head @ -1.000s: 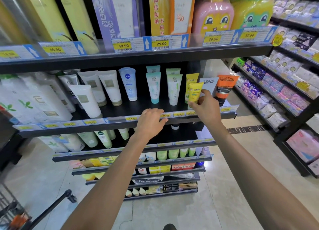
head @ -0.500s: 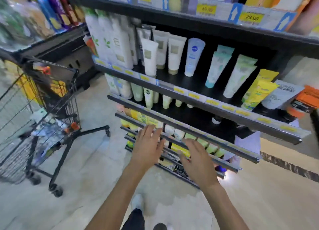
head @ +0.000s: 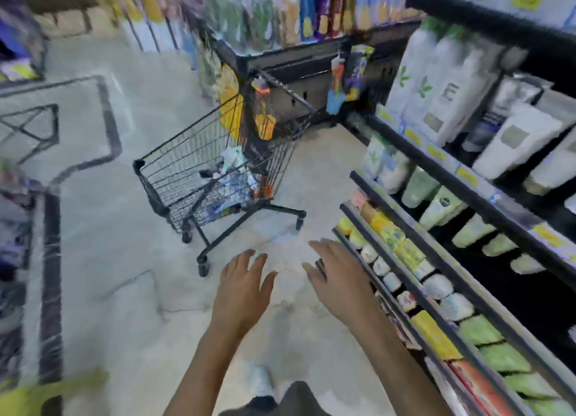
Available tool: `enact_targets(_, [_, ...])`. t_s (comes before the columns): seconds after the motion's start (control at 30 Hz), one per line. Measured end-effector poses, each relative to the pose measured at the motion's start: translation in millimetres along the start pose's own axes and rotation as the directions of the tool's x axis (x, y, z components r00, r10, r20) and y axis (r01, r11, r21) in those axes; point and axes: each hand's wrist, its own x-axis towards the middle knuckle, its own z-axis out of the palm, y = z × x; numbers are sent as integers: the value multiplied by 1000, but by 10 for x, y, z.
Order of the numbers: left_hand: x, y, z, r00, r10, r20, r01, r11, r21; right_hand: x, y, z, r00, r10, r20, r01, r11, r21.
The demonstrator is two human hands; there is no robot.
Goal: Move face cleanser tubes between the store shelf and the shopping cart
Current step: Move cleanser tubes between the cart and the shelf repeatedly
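Observation:
The view is blurred by motion. A black wire shopping cart (head: pixel 187 172) stands on the floor ahead of me, with several tubes and packs (head: pixel 233 178) lying in its basket. The store shelf (head: pixel 467 194) runs along my right, holding white face cleanser tubes (head: pixel 517 141) on an upper level and green-capped ones below. My left hand (head: pixel 241 294) and my right hand (head: pixel 339 281) hang over the floor with fingers spread, both empty. The right hand is close to the lower shelf edges, and the cart is about a forearm's length beyond both hands.
Another shelf unit (head: pixel 296 54) with colourful packs stands behind the cart. Tall white bottles (head: pixel 427 82) fill the near end of the right shelf. The pale floor (head: pixel 103 244) with dark inlay lines stretches to the left. My shoe (head: pixel 258 381) shows at the bottom.
My view has swung left from the shelf toward the cart. The right hand let go of the yellow tube on the shelf, and both hands dropped away, open and empty.

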Motion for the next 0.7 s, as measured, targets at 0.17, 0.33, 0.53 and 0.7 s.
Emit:
enact_targets(0.17, [128,-763,-290,987,-149,-54,148,989,-14,855,-622,279,992,-110,61,112,993,-25])
enact_targets(0.33, [455,-1289,-399,967,-243,-75,236,967,-91,1396,-955,537,985,-153,78,155,988,-9])
enact_targets(0.53, [1205,-1648,-410,955,-295,-45,286,948,-141,1887,-908,769,977,-144,155,142,990,26])
enact_targets(0.7, [2133,-1821,-425,957,-287,-49,281,953,-110,2554,-794,849,977,-124,172,115,992,59])
